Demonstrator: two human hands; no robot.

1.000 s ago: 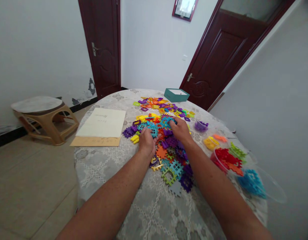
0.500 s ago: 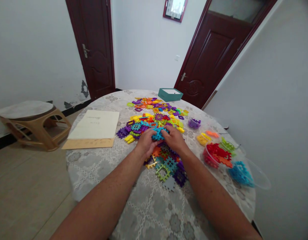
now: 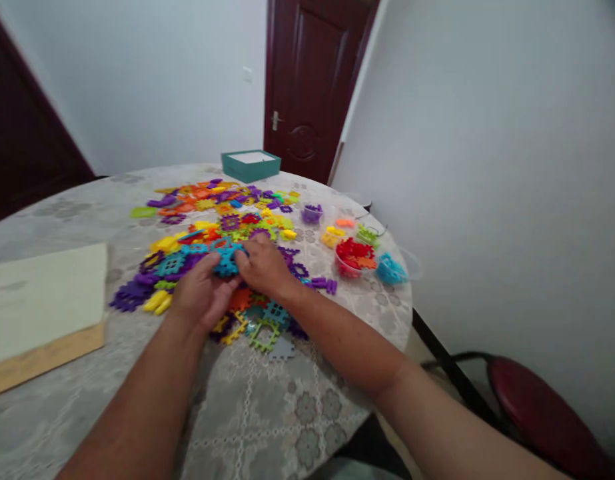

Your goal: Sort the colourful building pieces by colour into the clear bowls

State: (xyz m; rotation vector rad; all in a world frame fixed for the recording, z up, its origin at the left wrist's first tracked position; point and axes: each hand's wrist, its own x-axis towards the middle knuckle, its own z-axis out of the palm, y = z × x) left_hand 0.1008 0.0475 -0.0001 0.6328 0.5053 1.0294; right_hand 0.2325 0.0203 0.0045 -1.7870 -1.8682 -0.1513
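My left hand (image 3: 200, 297) and my right hand (image 3: 264, 267) meet over a heap of coloured plastic interlocking tiles (image 3: 222, 223) on a round table (image 3: 267, 413). Both hands pinch a bunch of teal tiles (image 3: 226, 260) held between them, just above the heap. Purple, yellow, orange and green tiles lie all around the hands. A grey tile (image 3: 282, 349) and a green tile (image 3: 260, 335) lie nearest me.
Small clear bowls at the right hold sorted tiles: red (image 3: 354, 255), teal (image 3: 390, 269), purple (image 3: 311, 213), yellow (image 3: 333, 235). A teal box (image 3: 250, 165) stands at the far edge. A cream booklet (image 3: 40, 300) lies at left. A red chair seat (image 3: 542, 407) stands at right.
The view has swung to the right and turned blurry. Both hands have closed on the teal tiles and stay together over the heap.
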